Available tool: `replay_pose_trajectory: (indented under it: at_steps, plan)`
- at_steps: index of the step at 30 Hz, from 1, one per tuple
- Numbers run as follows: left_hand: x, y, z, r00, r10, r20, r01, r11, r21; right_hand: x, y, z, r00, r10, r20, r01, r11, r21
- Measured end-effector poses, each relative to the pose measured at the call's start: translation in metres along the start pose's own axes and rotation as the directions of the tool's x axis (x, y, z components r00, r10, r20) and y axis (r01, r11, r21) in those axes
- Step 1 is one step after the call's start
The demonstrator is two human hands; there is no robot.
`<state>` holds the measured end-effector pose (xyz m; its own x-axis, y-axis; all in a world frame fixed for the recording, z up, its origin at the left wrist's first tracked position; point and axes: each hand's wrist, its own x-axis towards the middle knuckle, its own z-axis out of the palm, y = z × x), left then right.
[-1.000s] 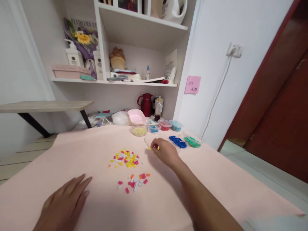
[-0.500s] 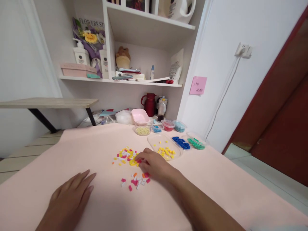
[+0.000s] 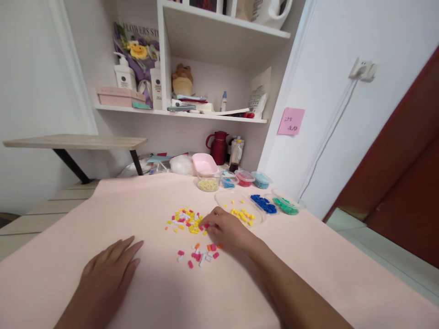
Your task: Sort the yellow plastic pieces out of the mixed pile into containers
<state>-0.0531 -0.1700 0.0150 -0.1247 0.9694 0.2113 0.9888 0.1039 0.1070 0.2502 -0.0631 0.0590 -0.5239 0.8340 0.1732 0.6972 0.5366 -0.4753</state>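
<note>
My right hand (image 3: 226, 227) is at the right edge of a mixed pile of small plastic pieces (image 3: 187, 219), yellow, white, pink and orange. Its fingers are bent down toward the thumb among the pieces; whatever lies between the fingertips is too small to make out. Just below it lies a smaller group of pink, white and orange pieces (image 3: 197, 257). Beyond the hand, a shallow clear tray (image 3: 222, 197) holds loose yellow pieces (image 3: 243, 215). My left hand (image 3: 108, 274) rests palm down on the pink tabletop, fingers stretched out, holding nothing.
Along the back right stand clear tubs of pale yellow (image 3: 208, 184), blue (image 3: 228, 183), red (image 3: 244, 179), light blue (image 3: 261, 180), dark blue (image 3: 263, 204) and green pieces (image 3: 286, 206). Behind them are a pink basin (image 3: 205, 164), a red jug (image 3: 218, 148) and a bottle (image 3: 236, 155).
The view has turned slightly left, so everything sits a little further right in the picture. Both hands stay in nearly the same places on the table.
</note>
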Motion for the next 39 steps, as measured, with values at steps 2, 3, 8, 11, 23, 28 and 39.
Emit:
replay_pose_trajectory:
  at_steps: [2, 3, 8, 11, 23, 28, 39]
  plan:
    - [0.0, 0.001, 0.0, 1.0, 0.005, 0.005, -0.005, 1.0, 0.009, -0.001, -0.001, 0.002, 1.0, -0.02, 0.021, 0.02, 1.0, -0.006]
    - [0.001, 0.001, -0.001, 1.0, 0.006, 0.006, -0.006, 1.0, 0.016, -0.001, -0.001, 0.002, 1.0, -0.015, 0.021, 0.015, 1.0, -0.018]
    - [0.001, 0.002, -0.003, 0.999, -0.005, 0.036, 0.003, 0.998, 0.06, 0.001, 0.003, -0.002, 0.997, 0.075, -0.005, -0.075, 0.994, -0.083]
    - [0.001, 0.002, -0.005, 0.999, 0.0, 0.046, -0.003, 0.998, 0.068, 0.003, 0.006, -0.005, 0.997, 0.071, -0.033, -0.074, 0.994, -0.08]
    - [0.004, 0.0, -0.001, 0.999, -0.014, 0.038, 0.011, 0.997, 0.071, 0.008, -0.003, 0.008, 0.999, 0.034, 0.008, -0.032, 0.987, -0.158]
    - [0.004, -0.001, -0.002, 0.998, -0.017, 0.056, 0.013, 0.996, 0.083, 0.007, -0.002, 0.001, 0.999, 0.026, -0.047, -0.033, 0.988, -0.149]
    - [0.005, -0.003, 0.002, 1.0, -0.009, 0.014, 0.008, 0.998, 0.056, -0.009, 0.027, -0.048, 0.788, 0.259, -0.559, -0.376, 0.921, -0.103]
